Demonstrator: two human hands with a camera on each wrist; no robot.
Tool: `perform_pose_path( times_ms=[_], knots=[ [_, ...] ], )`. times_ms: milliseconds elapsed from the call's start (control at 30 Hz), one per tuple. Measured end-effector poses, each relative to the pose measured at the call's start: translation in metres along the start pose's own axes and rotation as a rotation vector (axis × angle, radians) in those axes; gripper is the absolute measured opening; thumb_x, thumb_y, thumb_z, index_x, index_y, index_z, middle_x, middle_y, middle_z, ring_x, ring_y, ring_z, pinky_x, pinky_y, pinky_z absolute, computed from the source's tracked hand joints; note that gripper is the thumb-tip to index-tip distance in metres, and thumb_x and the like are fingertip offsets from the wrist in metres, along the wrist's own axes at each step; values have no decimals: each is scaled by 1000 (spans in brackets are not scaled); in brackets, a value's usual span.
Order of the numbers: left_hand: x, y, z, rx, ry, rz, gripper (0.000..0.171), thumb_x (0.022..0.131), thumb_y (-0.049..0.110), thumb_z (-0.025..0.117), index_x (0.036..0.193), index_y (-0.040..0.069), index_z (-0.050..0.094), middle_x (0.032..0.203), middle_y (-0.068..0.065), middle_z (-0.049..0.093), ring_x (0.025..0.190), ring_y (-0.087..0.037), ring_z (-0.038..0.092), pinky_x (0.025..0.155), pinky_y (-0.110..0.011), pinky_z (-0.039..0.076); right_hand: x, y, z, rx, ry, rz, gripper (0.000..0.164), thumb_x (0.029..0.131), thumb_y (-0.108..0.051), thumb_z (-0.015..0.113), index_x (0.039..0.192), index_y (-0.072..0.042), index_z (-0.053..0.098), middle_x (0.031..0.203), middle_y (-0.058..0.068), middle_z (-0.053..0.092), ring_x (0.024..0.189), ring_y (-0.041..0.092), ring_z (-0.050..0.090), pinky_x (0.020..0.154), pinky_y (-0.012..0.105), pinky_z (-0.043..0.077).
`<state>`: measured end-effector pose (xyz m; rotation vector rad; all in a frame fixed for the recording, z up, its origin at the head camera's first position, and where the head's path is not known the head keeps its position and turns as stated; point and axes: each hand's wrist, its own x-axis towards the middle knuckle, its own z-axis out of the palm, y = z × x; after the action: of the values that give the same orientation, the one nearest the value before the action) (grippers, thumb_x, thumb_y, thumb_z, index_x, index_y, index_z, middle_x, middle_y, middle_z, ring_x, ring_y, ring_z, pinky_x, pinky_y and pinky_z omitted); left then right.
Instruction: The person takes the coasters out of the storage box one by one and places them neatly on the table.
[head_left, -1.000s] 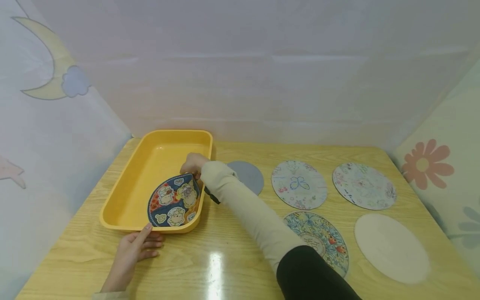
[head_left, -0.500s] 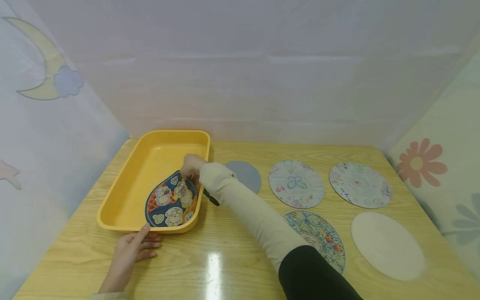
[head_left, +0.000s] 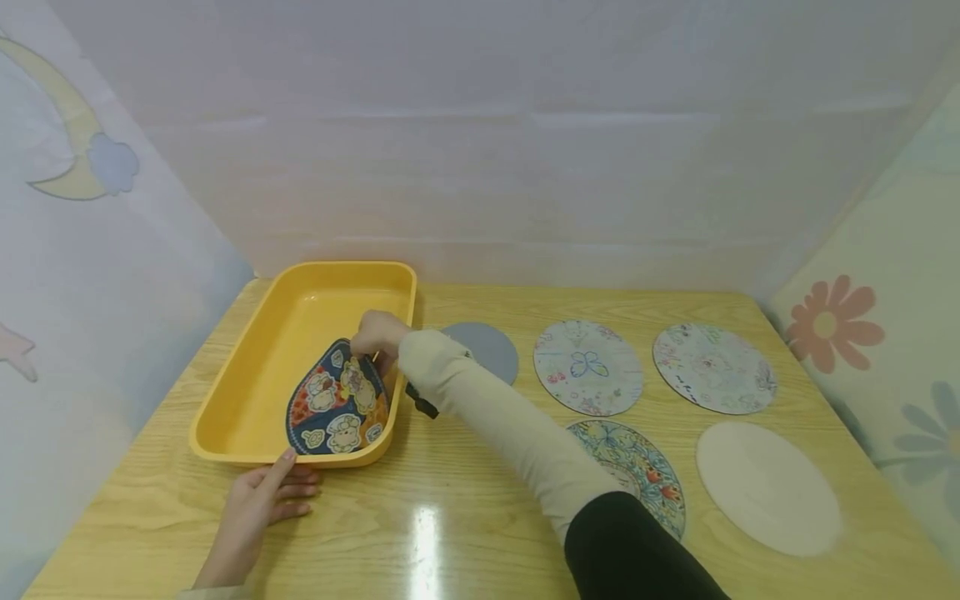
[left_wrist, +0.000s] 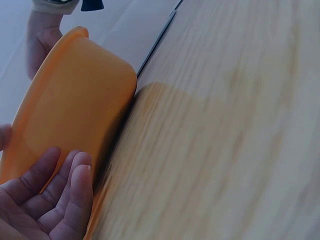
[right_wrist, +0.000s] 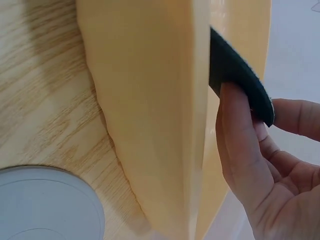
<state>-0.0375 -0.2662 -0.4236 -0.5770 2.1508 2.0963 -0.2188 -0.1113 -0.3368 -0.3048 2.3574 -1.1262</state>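
Observation:
A dark blue mat [head_left: 318,421] with cartoon animal stickers and a curved edge lies bent in the near right part of a yellow tray [head_left: 300,342]. Over the tray's right rim reaches my right hand [head_left: 378,335], pinching the mat's far corner between thumb and fingers. The right wrist view shows the dark underside of the mat [right_wrist: 232,70] in those fingers. At the near rim, my left hand [head_left: 258,500] grips the tray, thumb on top and fingers underneath along the outer wall. The left wrist view has these fingers [left_wrist: 76,200] against the tray wall.
Right of the tray lie a plain grey disc [head_left: 487,350], a butterfly-drawn disc [head_left: 588,396], another scribbled disc [head_left: 712,383], a floral disc [head_left: 663,479] and a white disc [head_left: 768,492]. My right forearm crosses over the table [head_left: 360,533]. Cloth walls surround the table.
My right hand has moved slightly left over the tray, and the mat's far corner has shifted left and curled more. The left hand keeps its grip. The whole view has drifted slightly.

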Motion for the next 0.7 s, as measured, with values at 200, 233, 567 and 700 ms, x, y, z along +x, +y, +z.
perform_pose_path(
  times_ms=[200,233,567,700],
  knots=[
    [-1,1,0,0,1,2,50,96,35,45,94,-12,63,78,-6,68,70,-16,65,62,-32,57,-2,-1,-2,16,0,-14,8,82,0,56,77,5,61,72,12,60,52,25,63,49,35,56],
    [-1,1,0,-1,0,1,50,96,35,45,93,-11,63,78,-6,68,70,-15,65,62,-32,57,-3,-1,-3,15,1,-14,8,82,0,56,76,4,61,71,12,61,51,25,63,48,35,56],
    [-1,-1,0,-3,0,6,46,95,37,46,90,-5,64,77,-3,68,70,-14,65,63,-31,57,-7,-2,-6,25,-5,-54,14,83,1,57,71,1,64,72,8,63,51,22,63,48,33,56],
    [-1,0,0,0,-2,2,46,95,37,46,91,-5,64,77,-3,68,70,-14,65,63,-32,57,-10,0,-8,60,-12,-107,12,84,-1,57,76,1,66,72,7,63,52,21,62,50,34,56]
  ],
)
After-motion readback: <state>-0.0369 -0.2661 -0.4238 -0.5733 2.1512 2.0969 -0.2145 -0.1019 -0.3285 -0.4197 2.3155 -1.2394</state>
